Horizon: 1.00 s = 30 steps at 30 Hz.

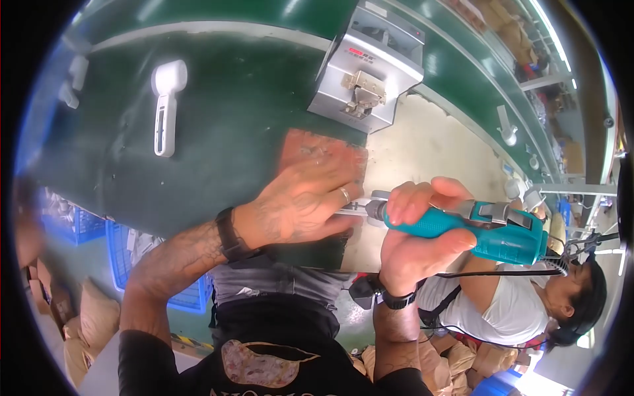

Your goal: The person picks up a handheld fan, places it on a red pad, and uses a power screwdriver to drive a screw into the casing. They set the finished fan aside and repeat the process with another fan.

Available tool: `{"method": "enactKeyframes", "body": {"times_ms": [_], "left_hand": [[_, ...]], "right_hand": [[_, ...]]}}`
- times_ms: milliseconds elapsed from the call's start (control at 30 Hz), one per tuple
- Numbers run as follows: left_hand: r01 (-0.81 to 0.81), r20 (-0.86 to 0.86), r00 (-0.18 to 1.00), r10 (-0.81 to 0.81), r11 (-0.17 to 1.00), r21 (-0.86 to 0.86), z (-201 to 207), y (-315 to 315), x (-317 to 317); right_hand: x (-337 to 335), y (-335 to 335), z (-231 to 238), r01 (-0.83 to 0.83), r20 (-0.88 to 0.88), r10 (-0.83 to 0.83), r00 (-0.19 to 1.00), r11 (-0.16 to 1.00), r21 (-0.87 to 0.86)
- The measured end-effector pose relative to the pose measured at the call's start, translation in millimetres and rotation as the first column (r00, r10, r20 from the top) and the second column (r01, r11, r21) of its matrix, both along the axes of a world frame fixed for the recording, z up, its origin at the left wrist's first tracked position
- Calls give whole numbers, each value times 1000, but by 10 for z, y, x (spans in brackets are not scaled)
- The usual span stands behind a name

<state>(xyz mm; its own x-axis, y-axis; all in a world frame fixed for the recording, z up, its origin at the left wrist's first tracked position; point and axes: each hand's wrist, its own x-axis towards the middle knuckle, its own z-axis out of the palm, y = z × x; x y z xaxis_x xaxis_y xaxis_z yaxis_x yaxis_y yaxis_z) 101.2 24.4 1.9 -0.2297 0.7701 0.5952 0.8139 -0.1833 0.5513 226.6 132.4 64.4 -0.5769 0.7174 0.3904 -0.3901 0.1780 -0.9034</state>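
Observation:
My right hand (413, 241) is wrapped around a teal electric screwdriver (508, 241), which lies nearly level with its tip pointing left. The screwdriver's nose meets a small white plastic part (353, 207). My left hand (307, 198), with a ring on one finger, is closed over that part and hides most of it. Under the left hand lies a reddish-brown pad (300, 146) on the green bench mat. Farther left on the mat rests a white handheld device (165, 109) with a round head and a slotted handle.
A silver box-shaped machine (363, 72) with a metal feeder stands beyond my hands. Pale board (436, 145) covers the bench at right. A co-worker in a white shirt (495, 303) sits at right. Blue crates (122, 254) stand below the bench's left edge; a cable trails from the screwdriver.

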Motion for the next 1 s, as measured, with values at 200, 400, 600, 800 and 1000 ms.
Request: {"method": "enactKeyframes", "body": {"times_ms": [200, 400, 600, 800, 1000], "left_hand": [[8, 9, 1000, -8, 1000, -26, -4, -10, -2], [19, 15, 1000, -19, 1000, -8, -29, 1, 3], [87, 47, 995, -86, 996, -19, -40, 48, -4], [140, 140, 981, -133, 989, -42, -21, 40, -36], [202, 203, 963, -176, 972, -119, 19, -17, -61]], "right_hand": [[-48, 16, -16, 3, 25, -4, 1000, 999, 44], [-72, 9, -2, -5, 58, -1, 998, 995, 96], [-45, 74, 5, -38, 66, 31, 997, 993, 112], [-40, 62, 4, -44, 67, 35, 997, 991, 125], [-46, 25, 13, -52, 61, 44, 997, 989, 136]]}}
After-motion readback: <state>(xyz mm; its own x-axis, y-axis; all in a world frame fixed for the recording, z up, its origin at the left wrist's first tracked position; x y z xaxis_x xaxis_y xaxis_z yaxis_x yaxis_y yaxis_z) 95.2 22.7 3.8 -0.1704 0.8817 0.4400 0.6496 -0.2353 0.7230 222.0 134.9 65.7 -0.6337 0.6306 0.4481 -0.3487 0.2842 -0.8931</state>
